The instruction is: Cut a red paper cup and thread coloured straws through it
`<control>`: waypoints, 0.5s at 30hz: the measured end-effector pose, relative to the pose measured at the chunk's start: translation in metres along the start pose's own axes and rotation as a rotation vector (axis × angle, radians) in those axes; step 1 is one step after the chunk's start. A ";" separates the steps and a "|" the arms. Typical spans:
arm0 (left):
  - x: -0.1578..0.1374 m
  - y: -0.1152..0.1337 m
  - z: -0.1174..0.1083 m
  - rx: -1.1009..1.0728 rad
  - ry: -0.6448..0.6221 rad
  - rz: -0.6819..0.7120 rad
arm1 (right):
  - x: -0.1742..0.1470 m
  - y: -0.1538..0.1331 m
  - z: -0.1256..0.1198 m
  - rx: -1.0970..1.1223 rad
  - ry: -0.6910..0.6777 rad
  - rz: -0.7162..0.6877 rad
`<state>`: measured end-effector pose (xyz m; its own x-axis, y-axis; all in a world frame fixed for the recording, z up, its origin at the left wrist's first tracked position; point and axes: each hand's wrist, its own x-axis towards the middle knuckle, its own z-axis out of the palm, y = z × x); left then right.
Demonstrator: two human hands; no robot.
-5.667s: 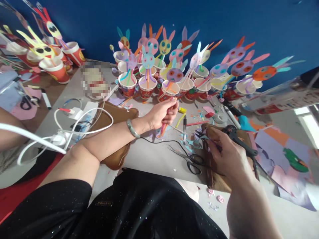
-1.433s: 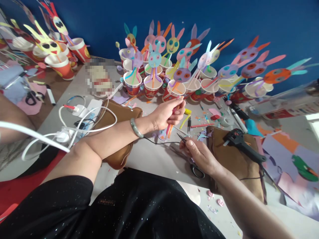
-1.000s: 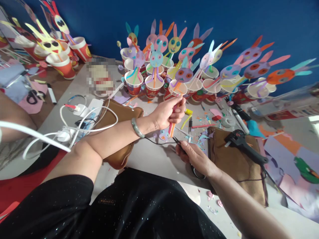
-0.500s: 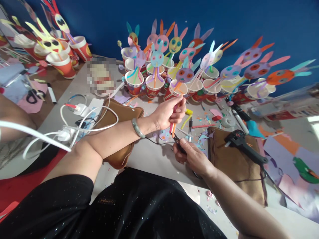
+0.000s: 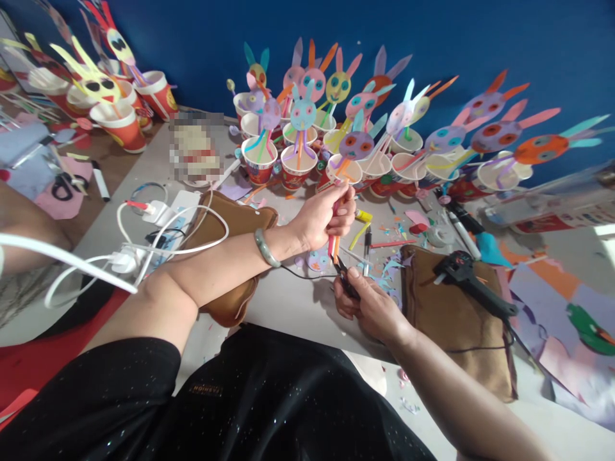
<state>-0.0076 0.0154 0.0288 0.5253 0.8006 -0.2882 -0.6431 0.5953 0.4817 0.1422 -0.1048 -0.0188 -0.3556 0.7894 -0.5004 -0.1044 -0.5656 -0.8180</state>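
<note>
left hand (image 5: pixel 334 214) in fist around strips (image 5: pixel 334 246), right hand (image 5: pixel 369 302), lower, around black tool (image 5: pixel 349 283)

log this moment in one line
left hand: gripping straws | right hand: dark tool at straws' lower ends | glue gun: on brown pad

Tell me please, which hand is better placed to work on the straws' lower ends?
Probably the right hand: it holds the black tool with its tip at those ends. The left hand grips the straws higher up.
</note>
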 end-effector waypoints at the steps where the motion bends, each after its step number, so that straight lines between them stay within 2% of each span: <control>1: 0.000 0.000 0.001 0.004 0.025 0.024 | 0.000 0.001 0.000 0.012 0.017 0.003; 7: -0.001 -0.001 0.003 0.053 0.137 0.186 | -0.009 0.012 0.006 0.167 0.168 -0.030; 12: -0.001 -0.006 -0.001 0.091 0.053 0.324 | -0.019 0.016 0.023 0.247 0.173 -0.036; 15: -0.001 -0.009 -0.003 0.093 0.016 0.360 | -0.017 0.016 0.032 0.270 0.166 -0.044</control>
<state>-0.0037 0.0090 0.0225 0.2650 0.9591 -0.0993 -0.7311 0.2670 0.6278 0.1169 -0.1346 -0.0144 -0.1912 0.8299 -0.5241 -0.3666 -0.5557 -0.7462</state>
